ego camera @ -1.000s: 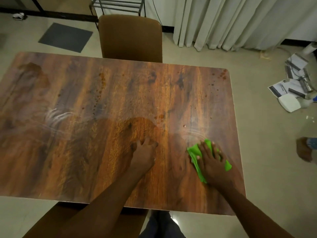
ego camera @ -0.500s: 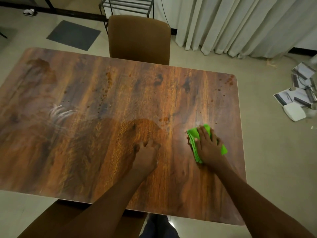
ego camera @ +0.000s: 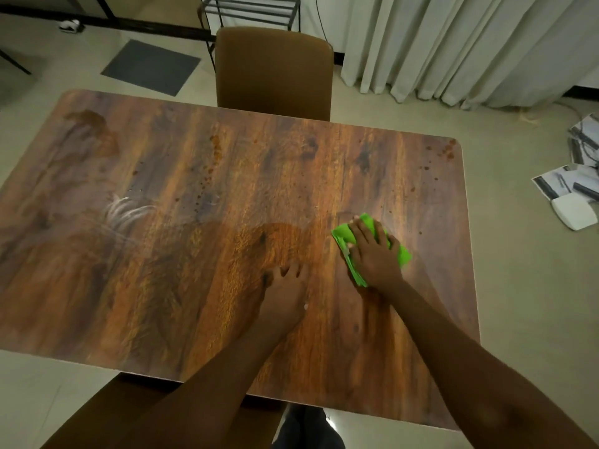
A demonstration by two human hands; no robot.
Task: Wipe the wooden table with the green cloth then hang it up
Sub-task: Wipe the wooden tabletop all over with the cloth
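The wooden table (ego camera: pixel 181 260) fills most of the view, with dark spots near its far middle and far right corner and pale smear marks at the left. A folded green cloth (ego camera: pixel 403 256) lies on the table's right part. My right hand (ego camera: pixel 376 254) presses flat on the cloth with fingers spread, covering its middle. My left hand (ego camera: pixel 285 296) rests on the bare wood to the left of the cloth, fingers bent with the tips on the surface, holding nothing.
A brown chair (ego camera: pixel 274 71) stands at the table's far side, with a metal rack (ego camera: pixel 249 9) behind it. Curtains (ego camera: pixel 470 43) hang at the back right. Papers and a white device (ego camera: pixel 573 210) lie on the floor right. A dark mat (ego camera: pixel 150 66) lies far left.
My right hand has slid the green cloth away from me, from near the table's right front toward its middle right. My left hand has stayed on the same spot.
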